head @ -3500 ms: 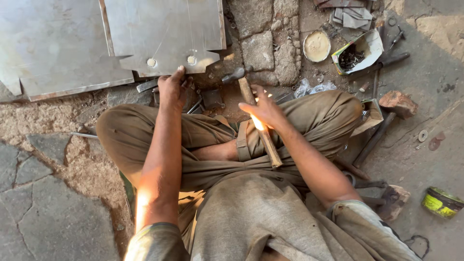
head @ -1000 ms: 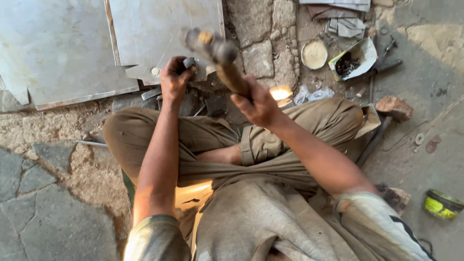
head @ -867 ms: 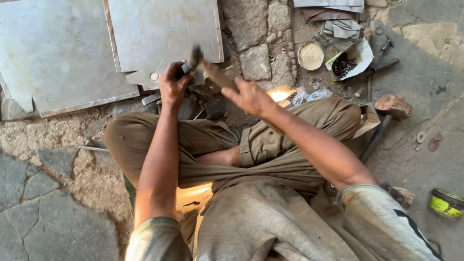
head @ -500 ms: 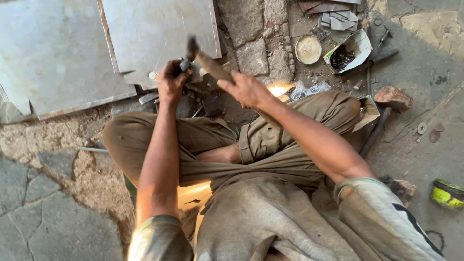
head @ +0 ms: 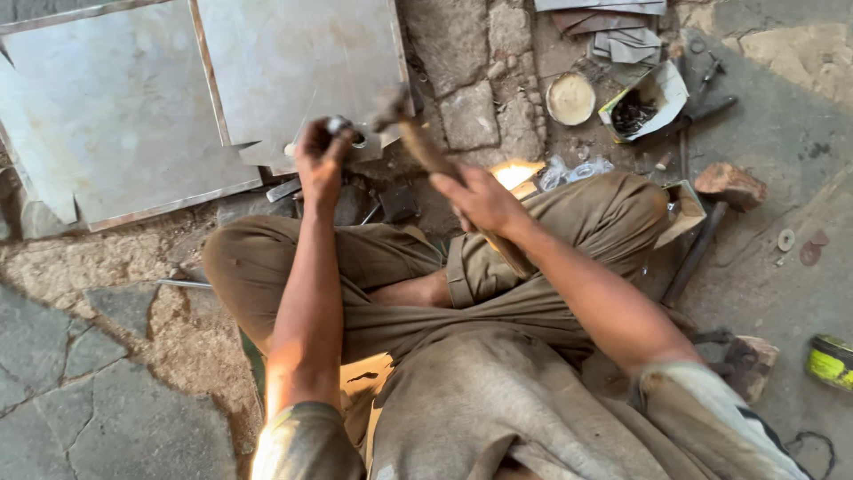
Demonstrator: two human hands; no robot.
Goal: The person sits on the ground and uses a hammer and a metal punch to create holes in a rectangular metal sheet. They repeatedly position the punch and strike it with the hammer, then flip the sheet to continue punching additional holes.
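I sit cross-legged on stone ground. My right hand [head: 484, 200] grips the wooden handle of a hammer [head: 418, 142], whose blurred head hangs just above the edge of a grey metal sheet [head: 293, 62]. My left hand [head: 320, 160] is closed on a small dark metal punch [head: 338, 126], held upright on the sheet's corner near a small hole. The hammer head is right beside the punch's top.
A second, larger metal sheet [head: 98, 107] lies to the left. A round lid [head: 570, 98], a paper tray of small dark parts [head: 641, 98], a long-handled tool [head: 711, 222] and a green-yellow tin [head: 831, 360] lie to the right. Loose tools sit under the sheet's edge.
The hammer was raised high a second ago, then came down toward the punch. My left hand has stayed on the punch at the sheet's corner.
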